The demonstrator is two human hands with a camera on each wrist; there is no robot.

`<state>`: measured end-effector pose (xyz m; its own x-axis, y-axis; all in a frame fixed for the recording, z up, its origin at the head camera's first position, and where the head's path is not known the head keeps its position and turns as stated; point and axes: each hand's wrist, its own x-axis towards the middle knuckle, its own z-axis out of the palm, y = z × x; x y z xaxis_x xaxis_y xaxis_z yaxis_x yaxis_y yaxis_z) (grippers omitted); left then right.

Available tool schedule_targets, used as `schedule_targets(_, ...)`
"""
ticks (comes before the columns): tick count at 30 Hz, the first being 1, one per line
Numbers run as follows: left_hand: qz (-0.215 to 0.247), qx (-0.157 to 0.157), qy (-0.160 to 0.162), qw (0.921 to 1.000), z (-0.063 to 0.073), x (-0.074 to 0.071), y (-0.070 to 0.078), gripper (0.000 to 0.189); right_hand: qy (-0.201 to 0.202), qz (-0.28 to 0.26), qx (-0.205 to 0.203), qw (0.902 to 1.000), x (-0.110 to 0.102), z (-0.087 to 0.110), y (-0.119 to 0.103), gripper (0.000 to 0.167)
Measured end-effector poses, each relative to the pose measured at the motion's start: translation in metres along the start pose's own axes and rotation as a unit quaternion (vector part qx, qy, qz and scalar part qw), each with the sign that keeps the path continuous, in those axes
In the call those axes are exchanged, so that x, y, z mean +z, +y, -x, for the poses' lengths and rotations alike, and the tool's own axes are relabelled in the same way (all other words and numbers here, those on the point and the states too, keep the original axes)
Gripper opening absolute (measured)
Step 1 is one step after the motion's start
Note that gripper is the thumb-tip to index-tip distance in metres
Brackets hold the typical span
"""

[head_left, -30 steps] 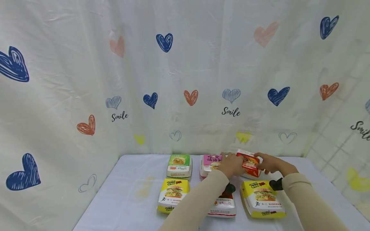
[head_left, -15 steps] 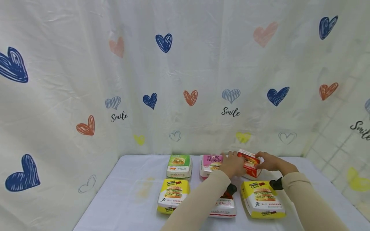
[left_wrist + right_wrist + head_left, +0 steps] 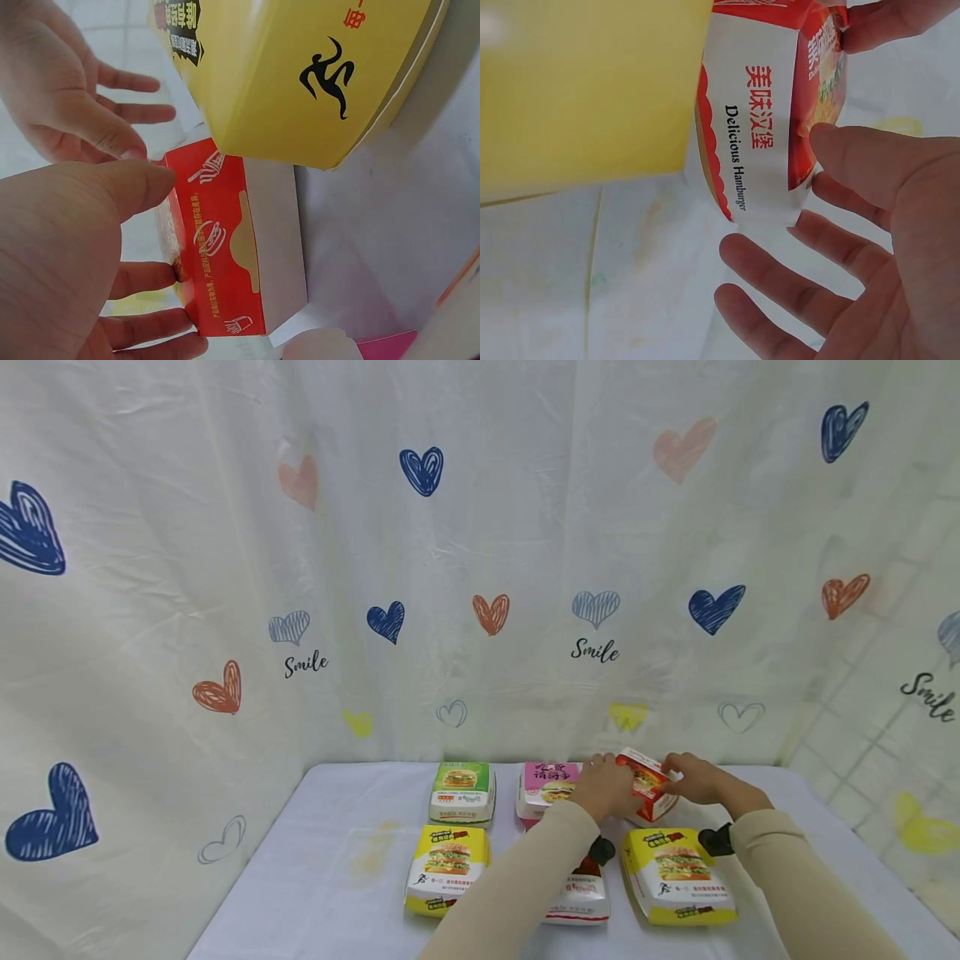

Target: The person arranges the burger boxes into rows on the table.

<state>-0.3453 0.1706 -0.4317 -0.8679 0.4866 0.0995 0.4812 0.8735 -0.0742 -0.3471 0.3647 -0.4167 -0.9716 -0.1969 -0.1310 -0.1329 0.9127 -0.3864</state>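
Note:
A red and white hamburger box (image 3: 647,783) sits at the back right of the table, turned at an angle, held between both hands. My left hand (image 3: 606,787) grips its left side; in the left wrist view the thumb and fingertips lie along the edges of its red side (image 3: 217,240). From the right, my right hand (image 3: 705,779) pinches the box near a top corner. In the right wrist view that thumb presses the corner, while two fingers spread below the white side lettered "Delicious Hamburger" (image 3: 750,127).
A yellow burger box (image 3: 681,878) lies in front of the right hand. Pink (image 3: 549,785) and green (image 3: 462,793) boxes stand left along the back. Another yellow box (image 3: 447,870) is front left; the left forearm partly covers a red and white one (image 3: 579,900). A heart-patterned curtain (image 3: 487,527) hangs behind.
The red box has turned slightly between the hands, which stay on it. The view has shifted a little; the other boxes keep their places.

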Motion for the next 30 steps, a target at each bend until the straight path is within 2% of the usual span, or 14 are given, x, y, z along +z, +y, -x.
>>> schedule_targets(5, 0.004, 0.005, -0.006, 1.0, -0.001, 0.0004, 0.001, 0.047, 0.008, 0.009, -0.008, 0.9999, 0.001, 0.0021, -0.0004, 0.037)
schedule_targets(12, 0.018, 0.005, -0.017, 0.9997, -0.0016, 0.0021, 0.0015, 0.051, 0.012, 0.031, -0.017, 0.9993, 0.0008, 0.0042, -0.0046, 0.04)
schedule_targets(21, 0.026, 0.005, -0.009, 0.9996, -0.0001, 0.0002, 0.0003, 0.04, 0.006, 0.041, 0.001, 0.9992, 0.0011, 0.0042, -0.0058, 0.045)
schedule_targets(30, 0.042, 0.0, -0.021, 0.9989, 0.0006, -0.0005, -0.0006, 0.031, -0.002, 0.048, 0.003, 0.9989, -0.0004, 0.0066, -0.0079, 0.042)
